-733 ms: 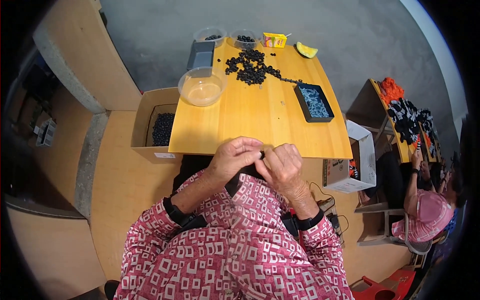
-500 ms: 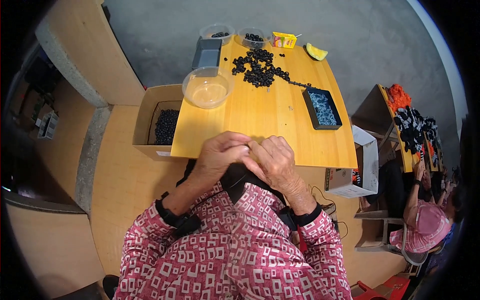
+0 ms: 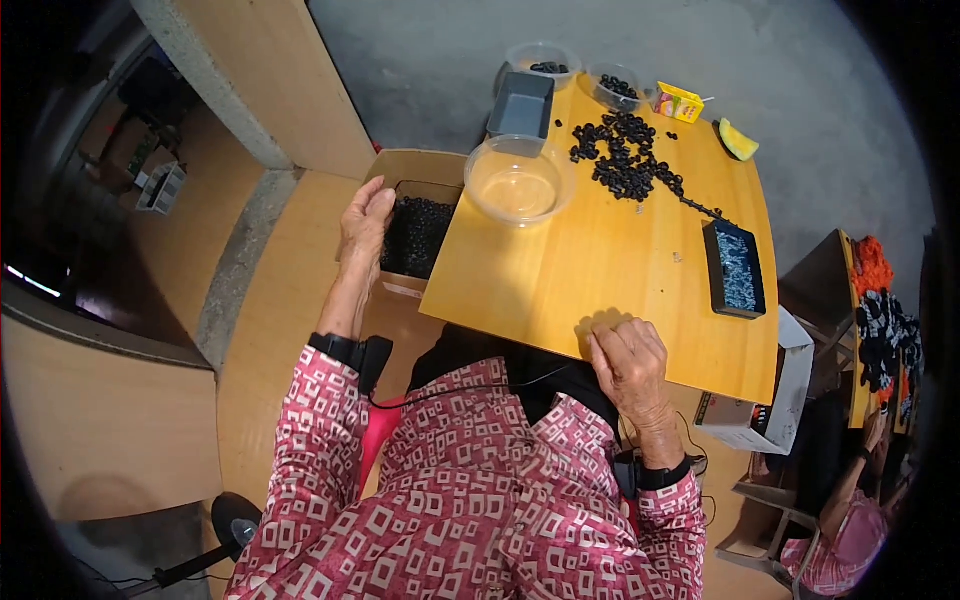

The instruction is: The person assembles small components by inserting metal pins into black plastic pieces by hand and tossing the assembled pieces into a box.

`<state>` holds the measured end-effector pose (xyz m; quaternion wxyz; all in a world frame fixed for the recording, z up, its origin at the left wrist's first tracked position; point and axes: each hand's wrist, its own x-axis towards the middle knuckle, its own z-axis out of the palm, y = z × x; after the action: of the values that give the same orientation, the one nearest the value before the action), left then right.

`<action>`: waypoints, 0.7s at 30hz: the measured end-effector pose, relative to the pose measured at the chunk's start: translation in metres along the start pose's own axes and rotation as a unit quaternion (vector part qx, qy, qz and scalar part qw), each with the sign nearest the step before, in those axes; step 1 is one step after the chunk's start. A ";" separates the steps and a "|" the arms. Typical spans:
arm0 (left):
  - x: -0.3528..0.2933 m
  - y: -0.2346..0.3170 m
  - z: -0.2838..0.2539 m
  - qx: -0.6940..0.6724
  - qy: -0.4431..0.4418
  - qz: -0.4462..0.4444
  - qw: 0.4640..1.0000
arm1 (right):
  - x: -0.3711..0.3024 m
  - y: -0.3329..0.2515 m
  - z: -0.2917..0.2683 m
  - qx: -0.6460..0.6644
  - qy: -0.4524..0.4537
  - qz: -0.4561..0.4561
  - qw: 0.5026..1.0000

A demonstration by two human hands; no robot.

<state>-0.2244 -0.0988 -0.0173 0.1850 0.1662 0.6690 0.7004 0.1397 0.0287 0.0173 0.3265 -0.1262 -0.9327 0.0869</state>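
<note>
My left hand (image 3: pixel 367 220) reaches to the near left side of a cardboard box (image 3: pixel 402 165), its fingers loosely extended at the rim; nothing shows in it. Inside that box lie many small black round parts (image 3: pixel 418 232). At the table's front edge my right hand (image 3: pixel 630 365) is closed, fingers curled under; whatever it may hold is hidden. On the wooden table (image 3: pixel 600 270), a loose heap of small black parts (image 3: pixel 625 180) spreads toward the far side, with a thin line trailing right. A black tray (image 3: pixel 738 268) of small bluish clear pieces sits near the right edge.
A clear plastic bowl (image 3: pixel 520 190) stands at the table's left edge, with a grey tray (image 3: pixel 522 105) behind it. Two tubs (image 3: pixel 543 58) of black parts, a yellow carton (image 3: pixel 680 102) and a melon slice (image 3: pixel 738 140) stand at the back. Another person (image 3: pixel 850 530) sits at right.
My hands were together above the table's front edge. The left has moved left to the cardboard box; the right has come down to the table edge. The view has turned left.
</note>
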 end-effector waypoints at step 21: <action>-0.062 0.042 -0.074 -0.019 -0.097 -0.093 0.991 | -0.022 0.006 0.009 0.052 0.028 0.072 0.996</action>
<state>-0.2074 -0.1949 0.0215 0.3165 0.1670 0.6472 0.6731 0.1519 0.0274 -0.0040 0.3510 -0.1781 -0.9061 0.1547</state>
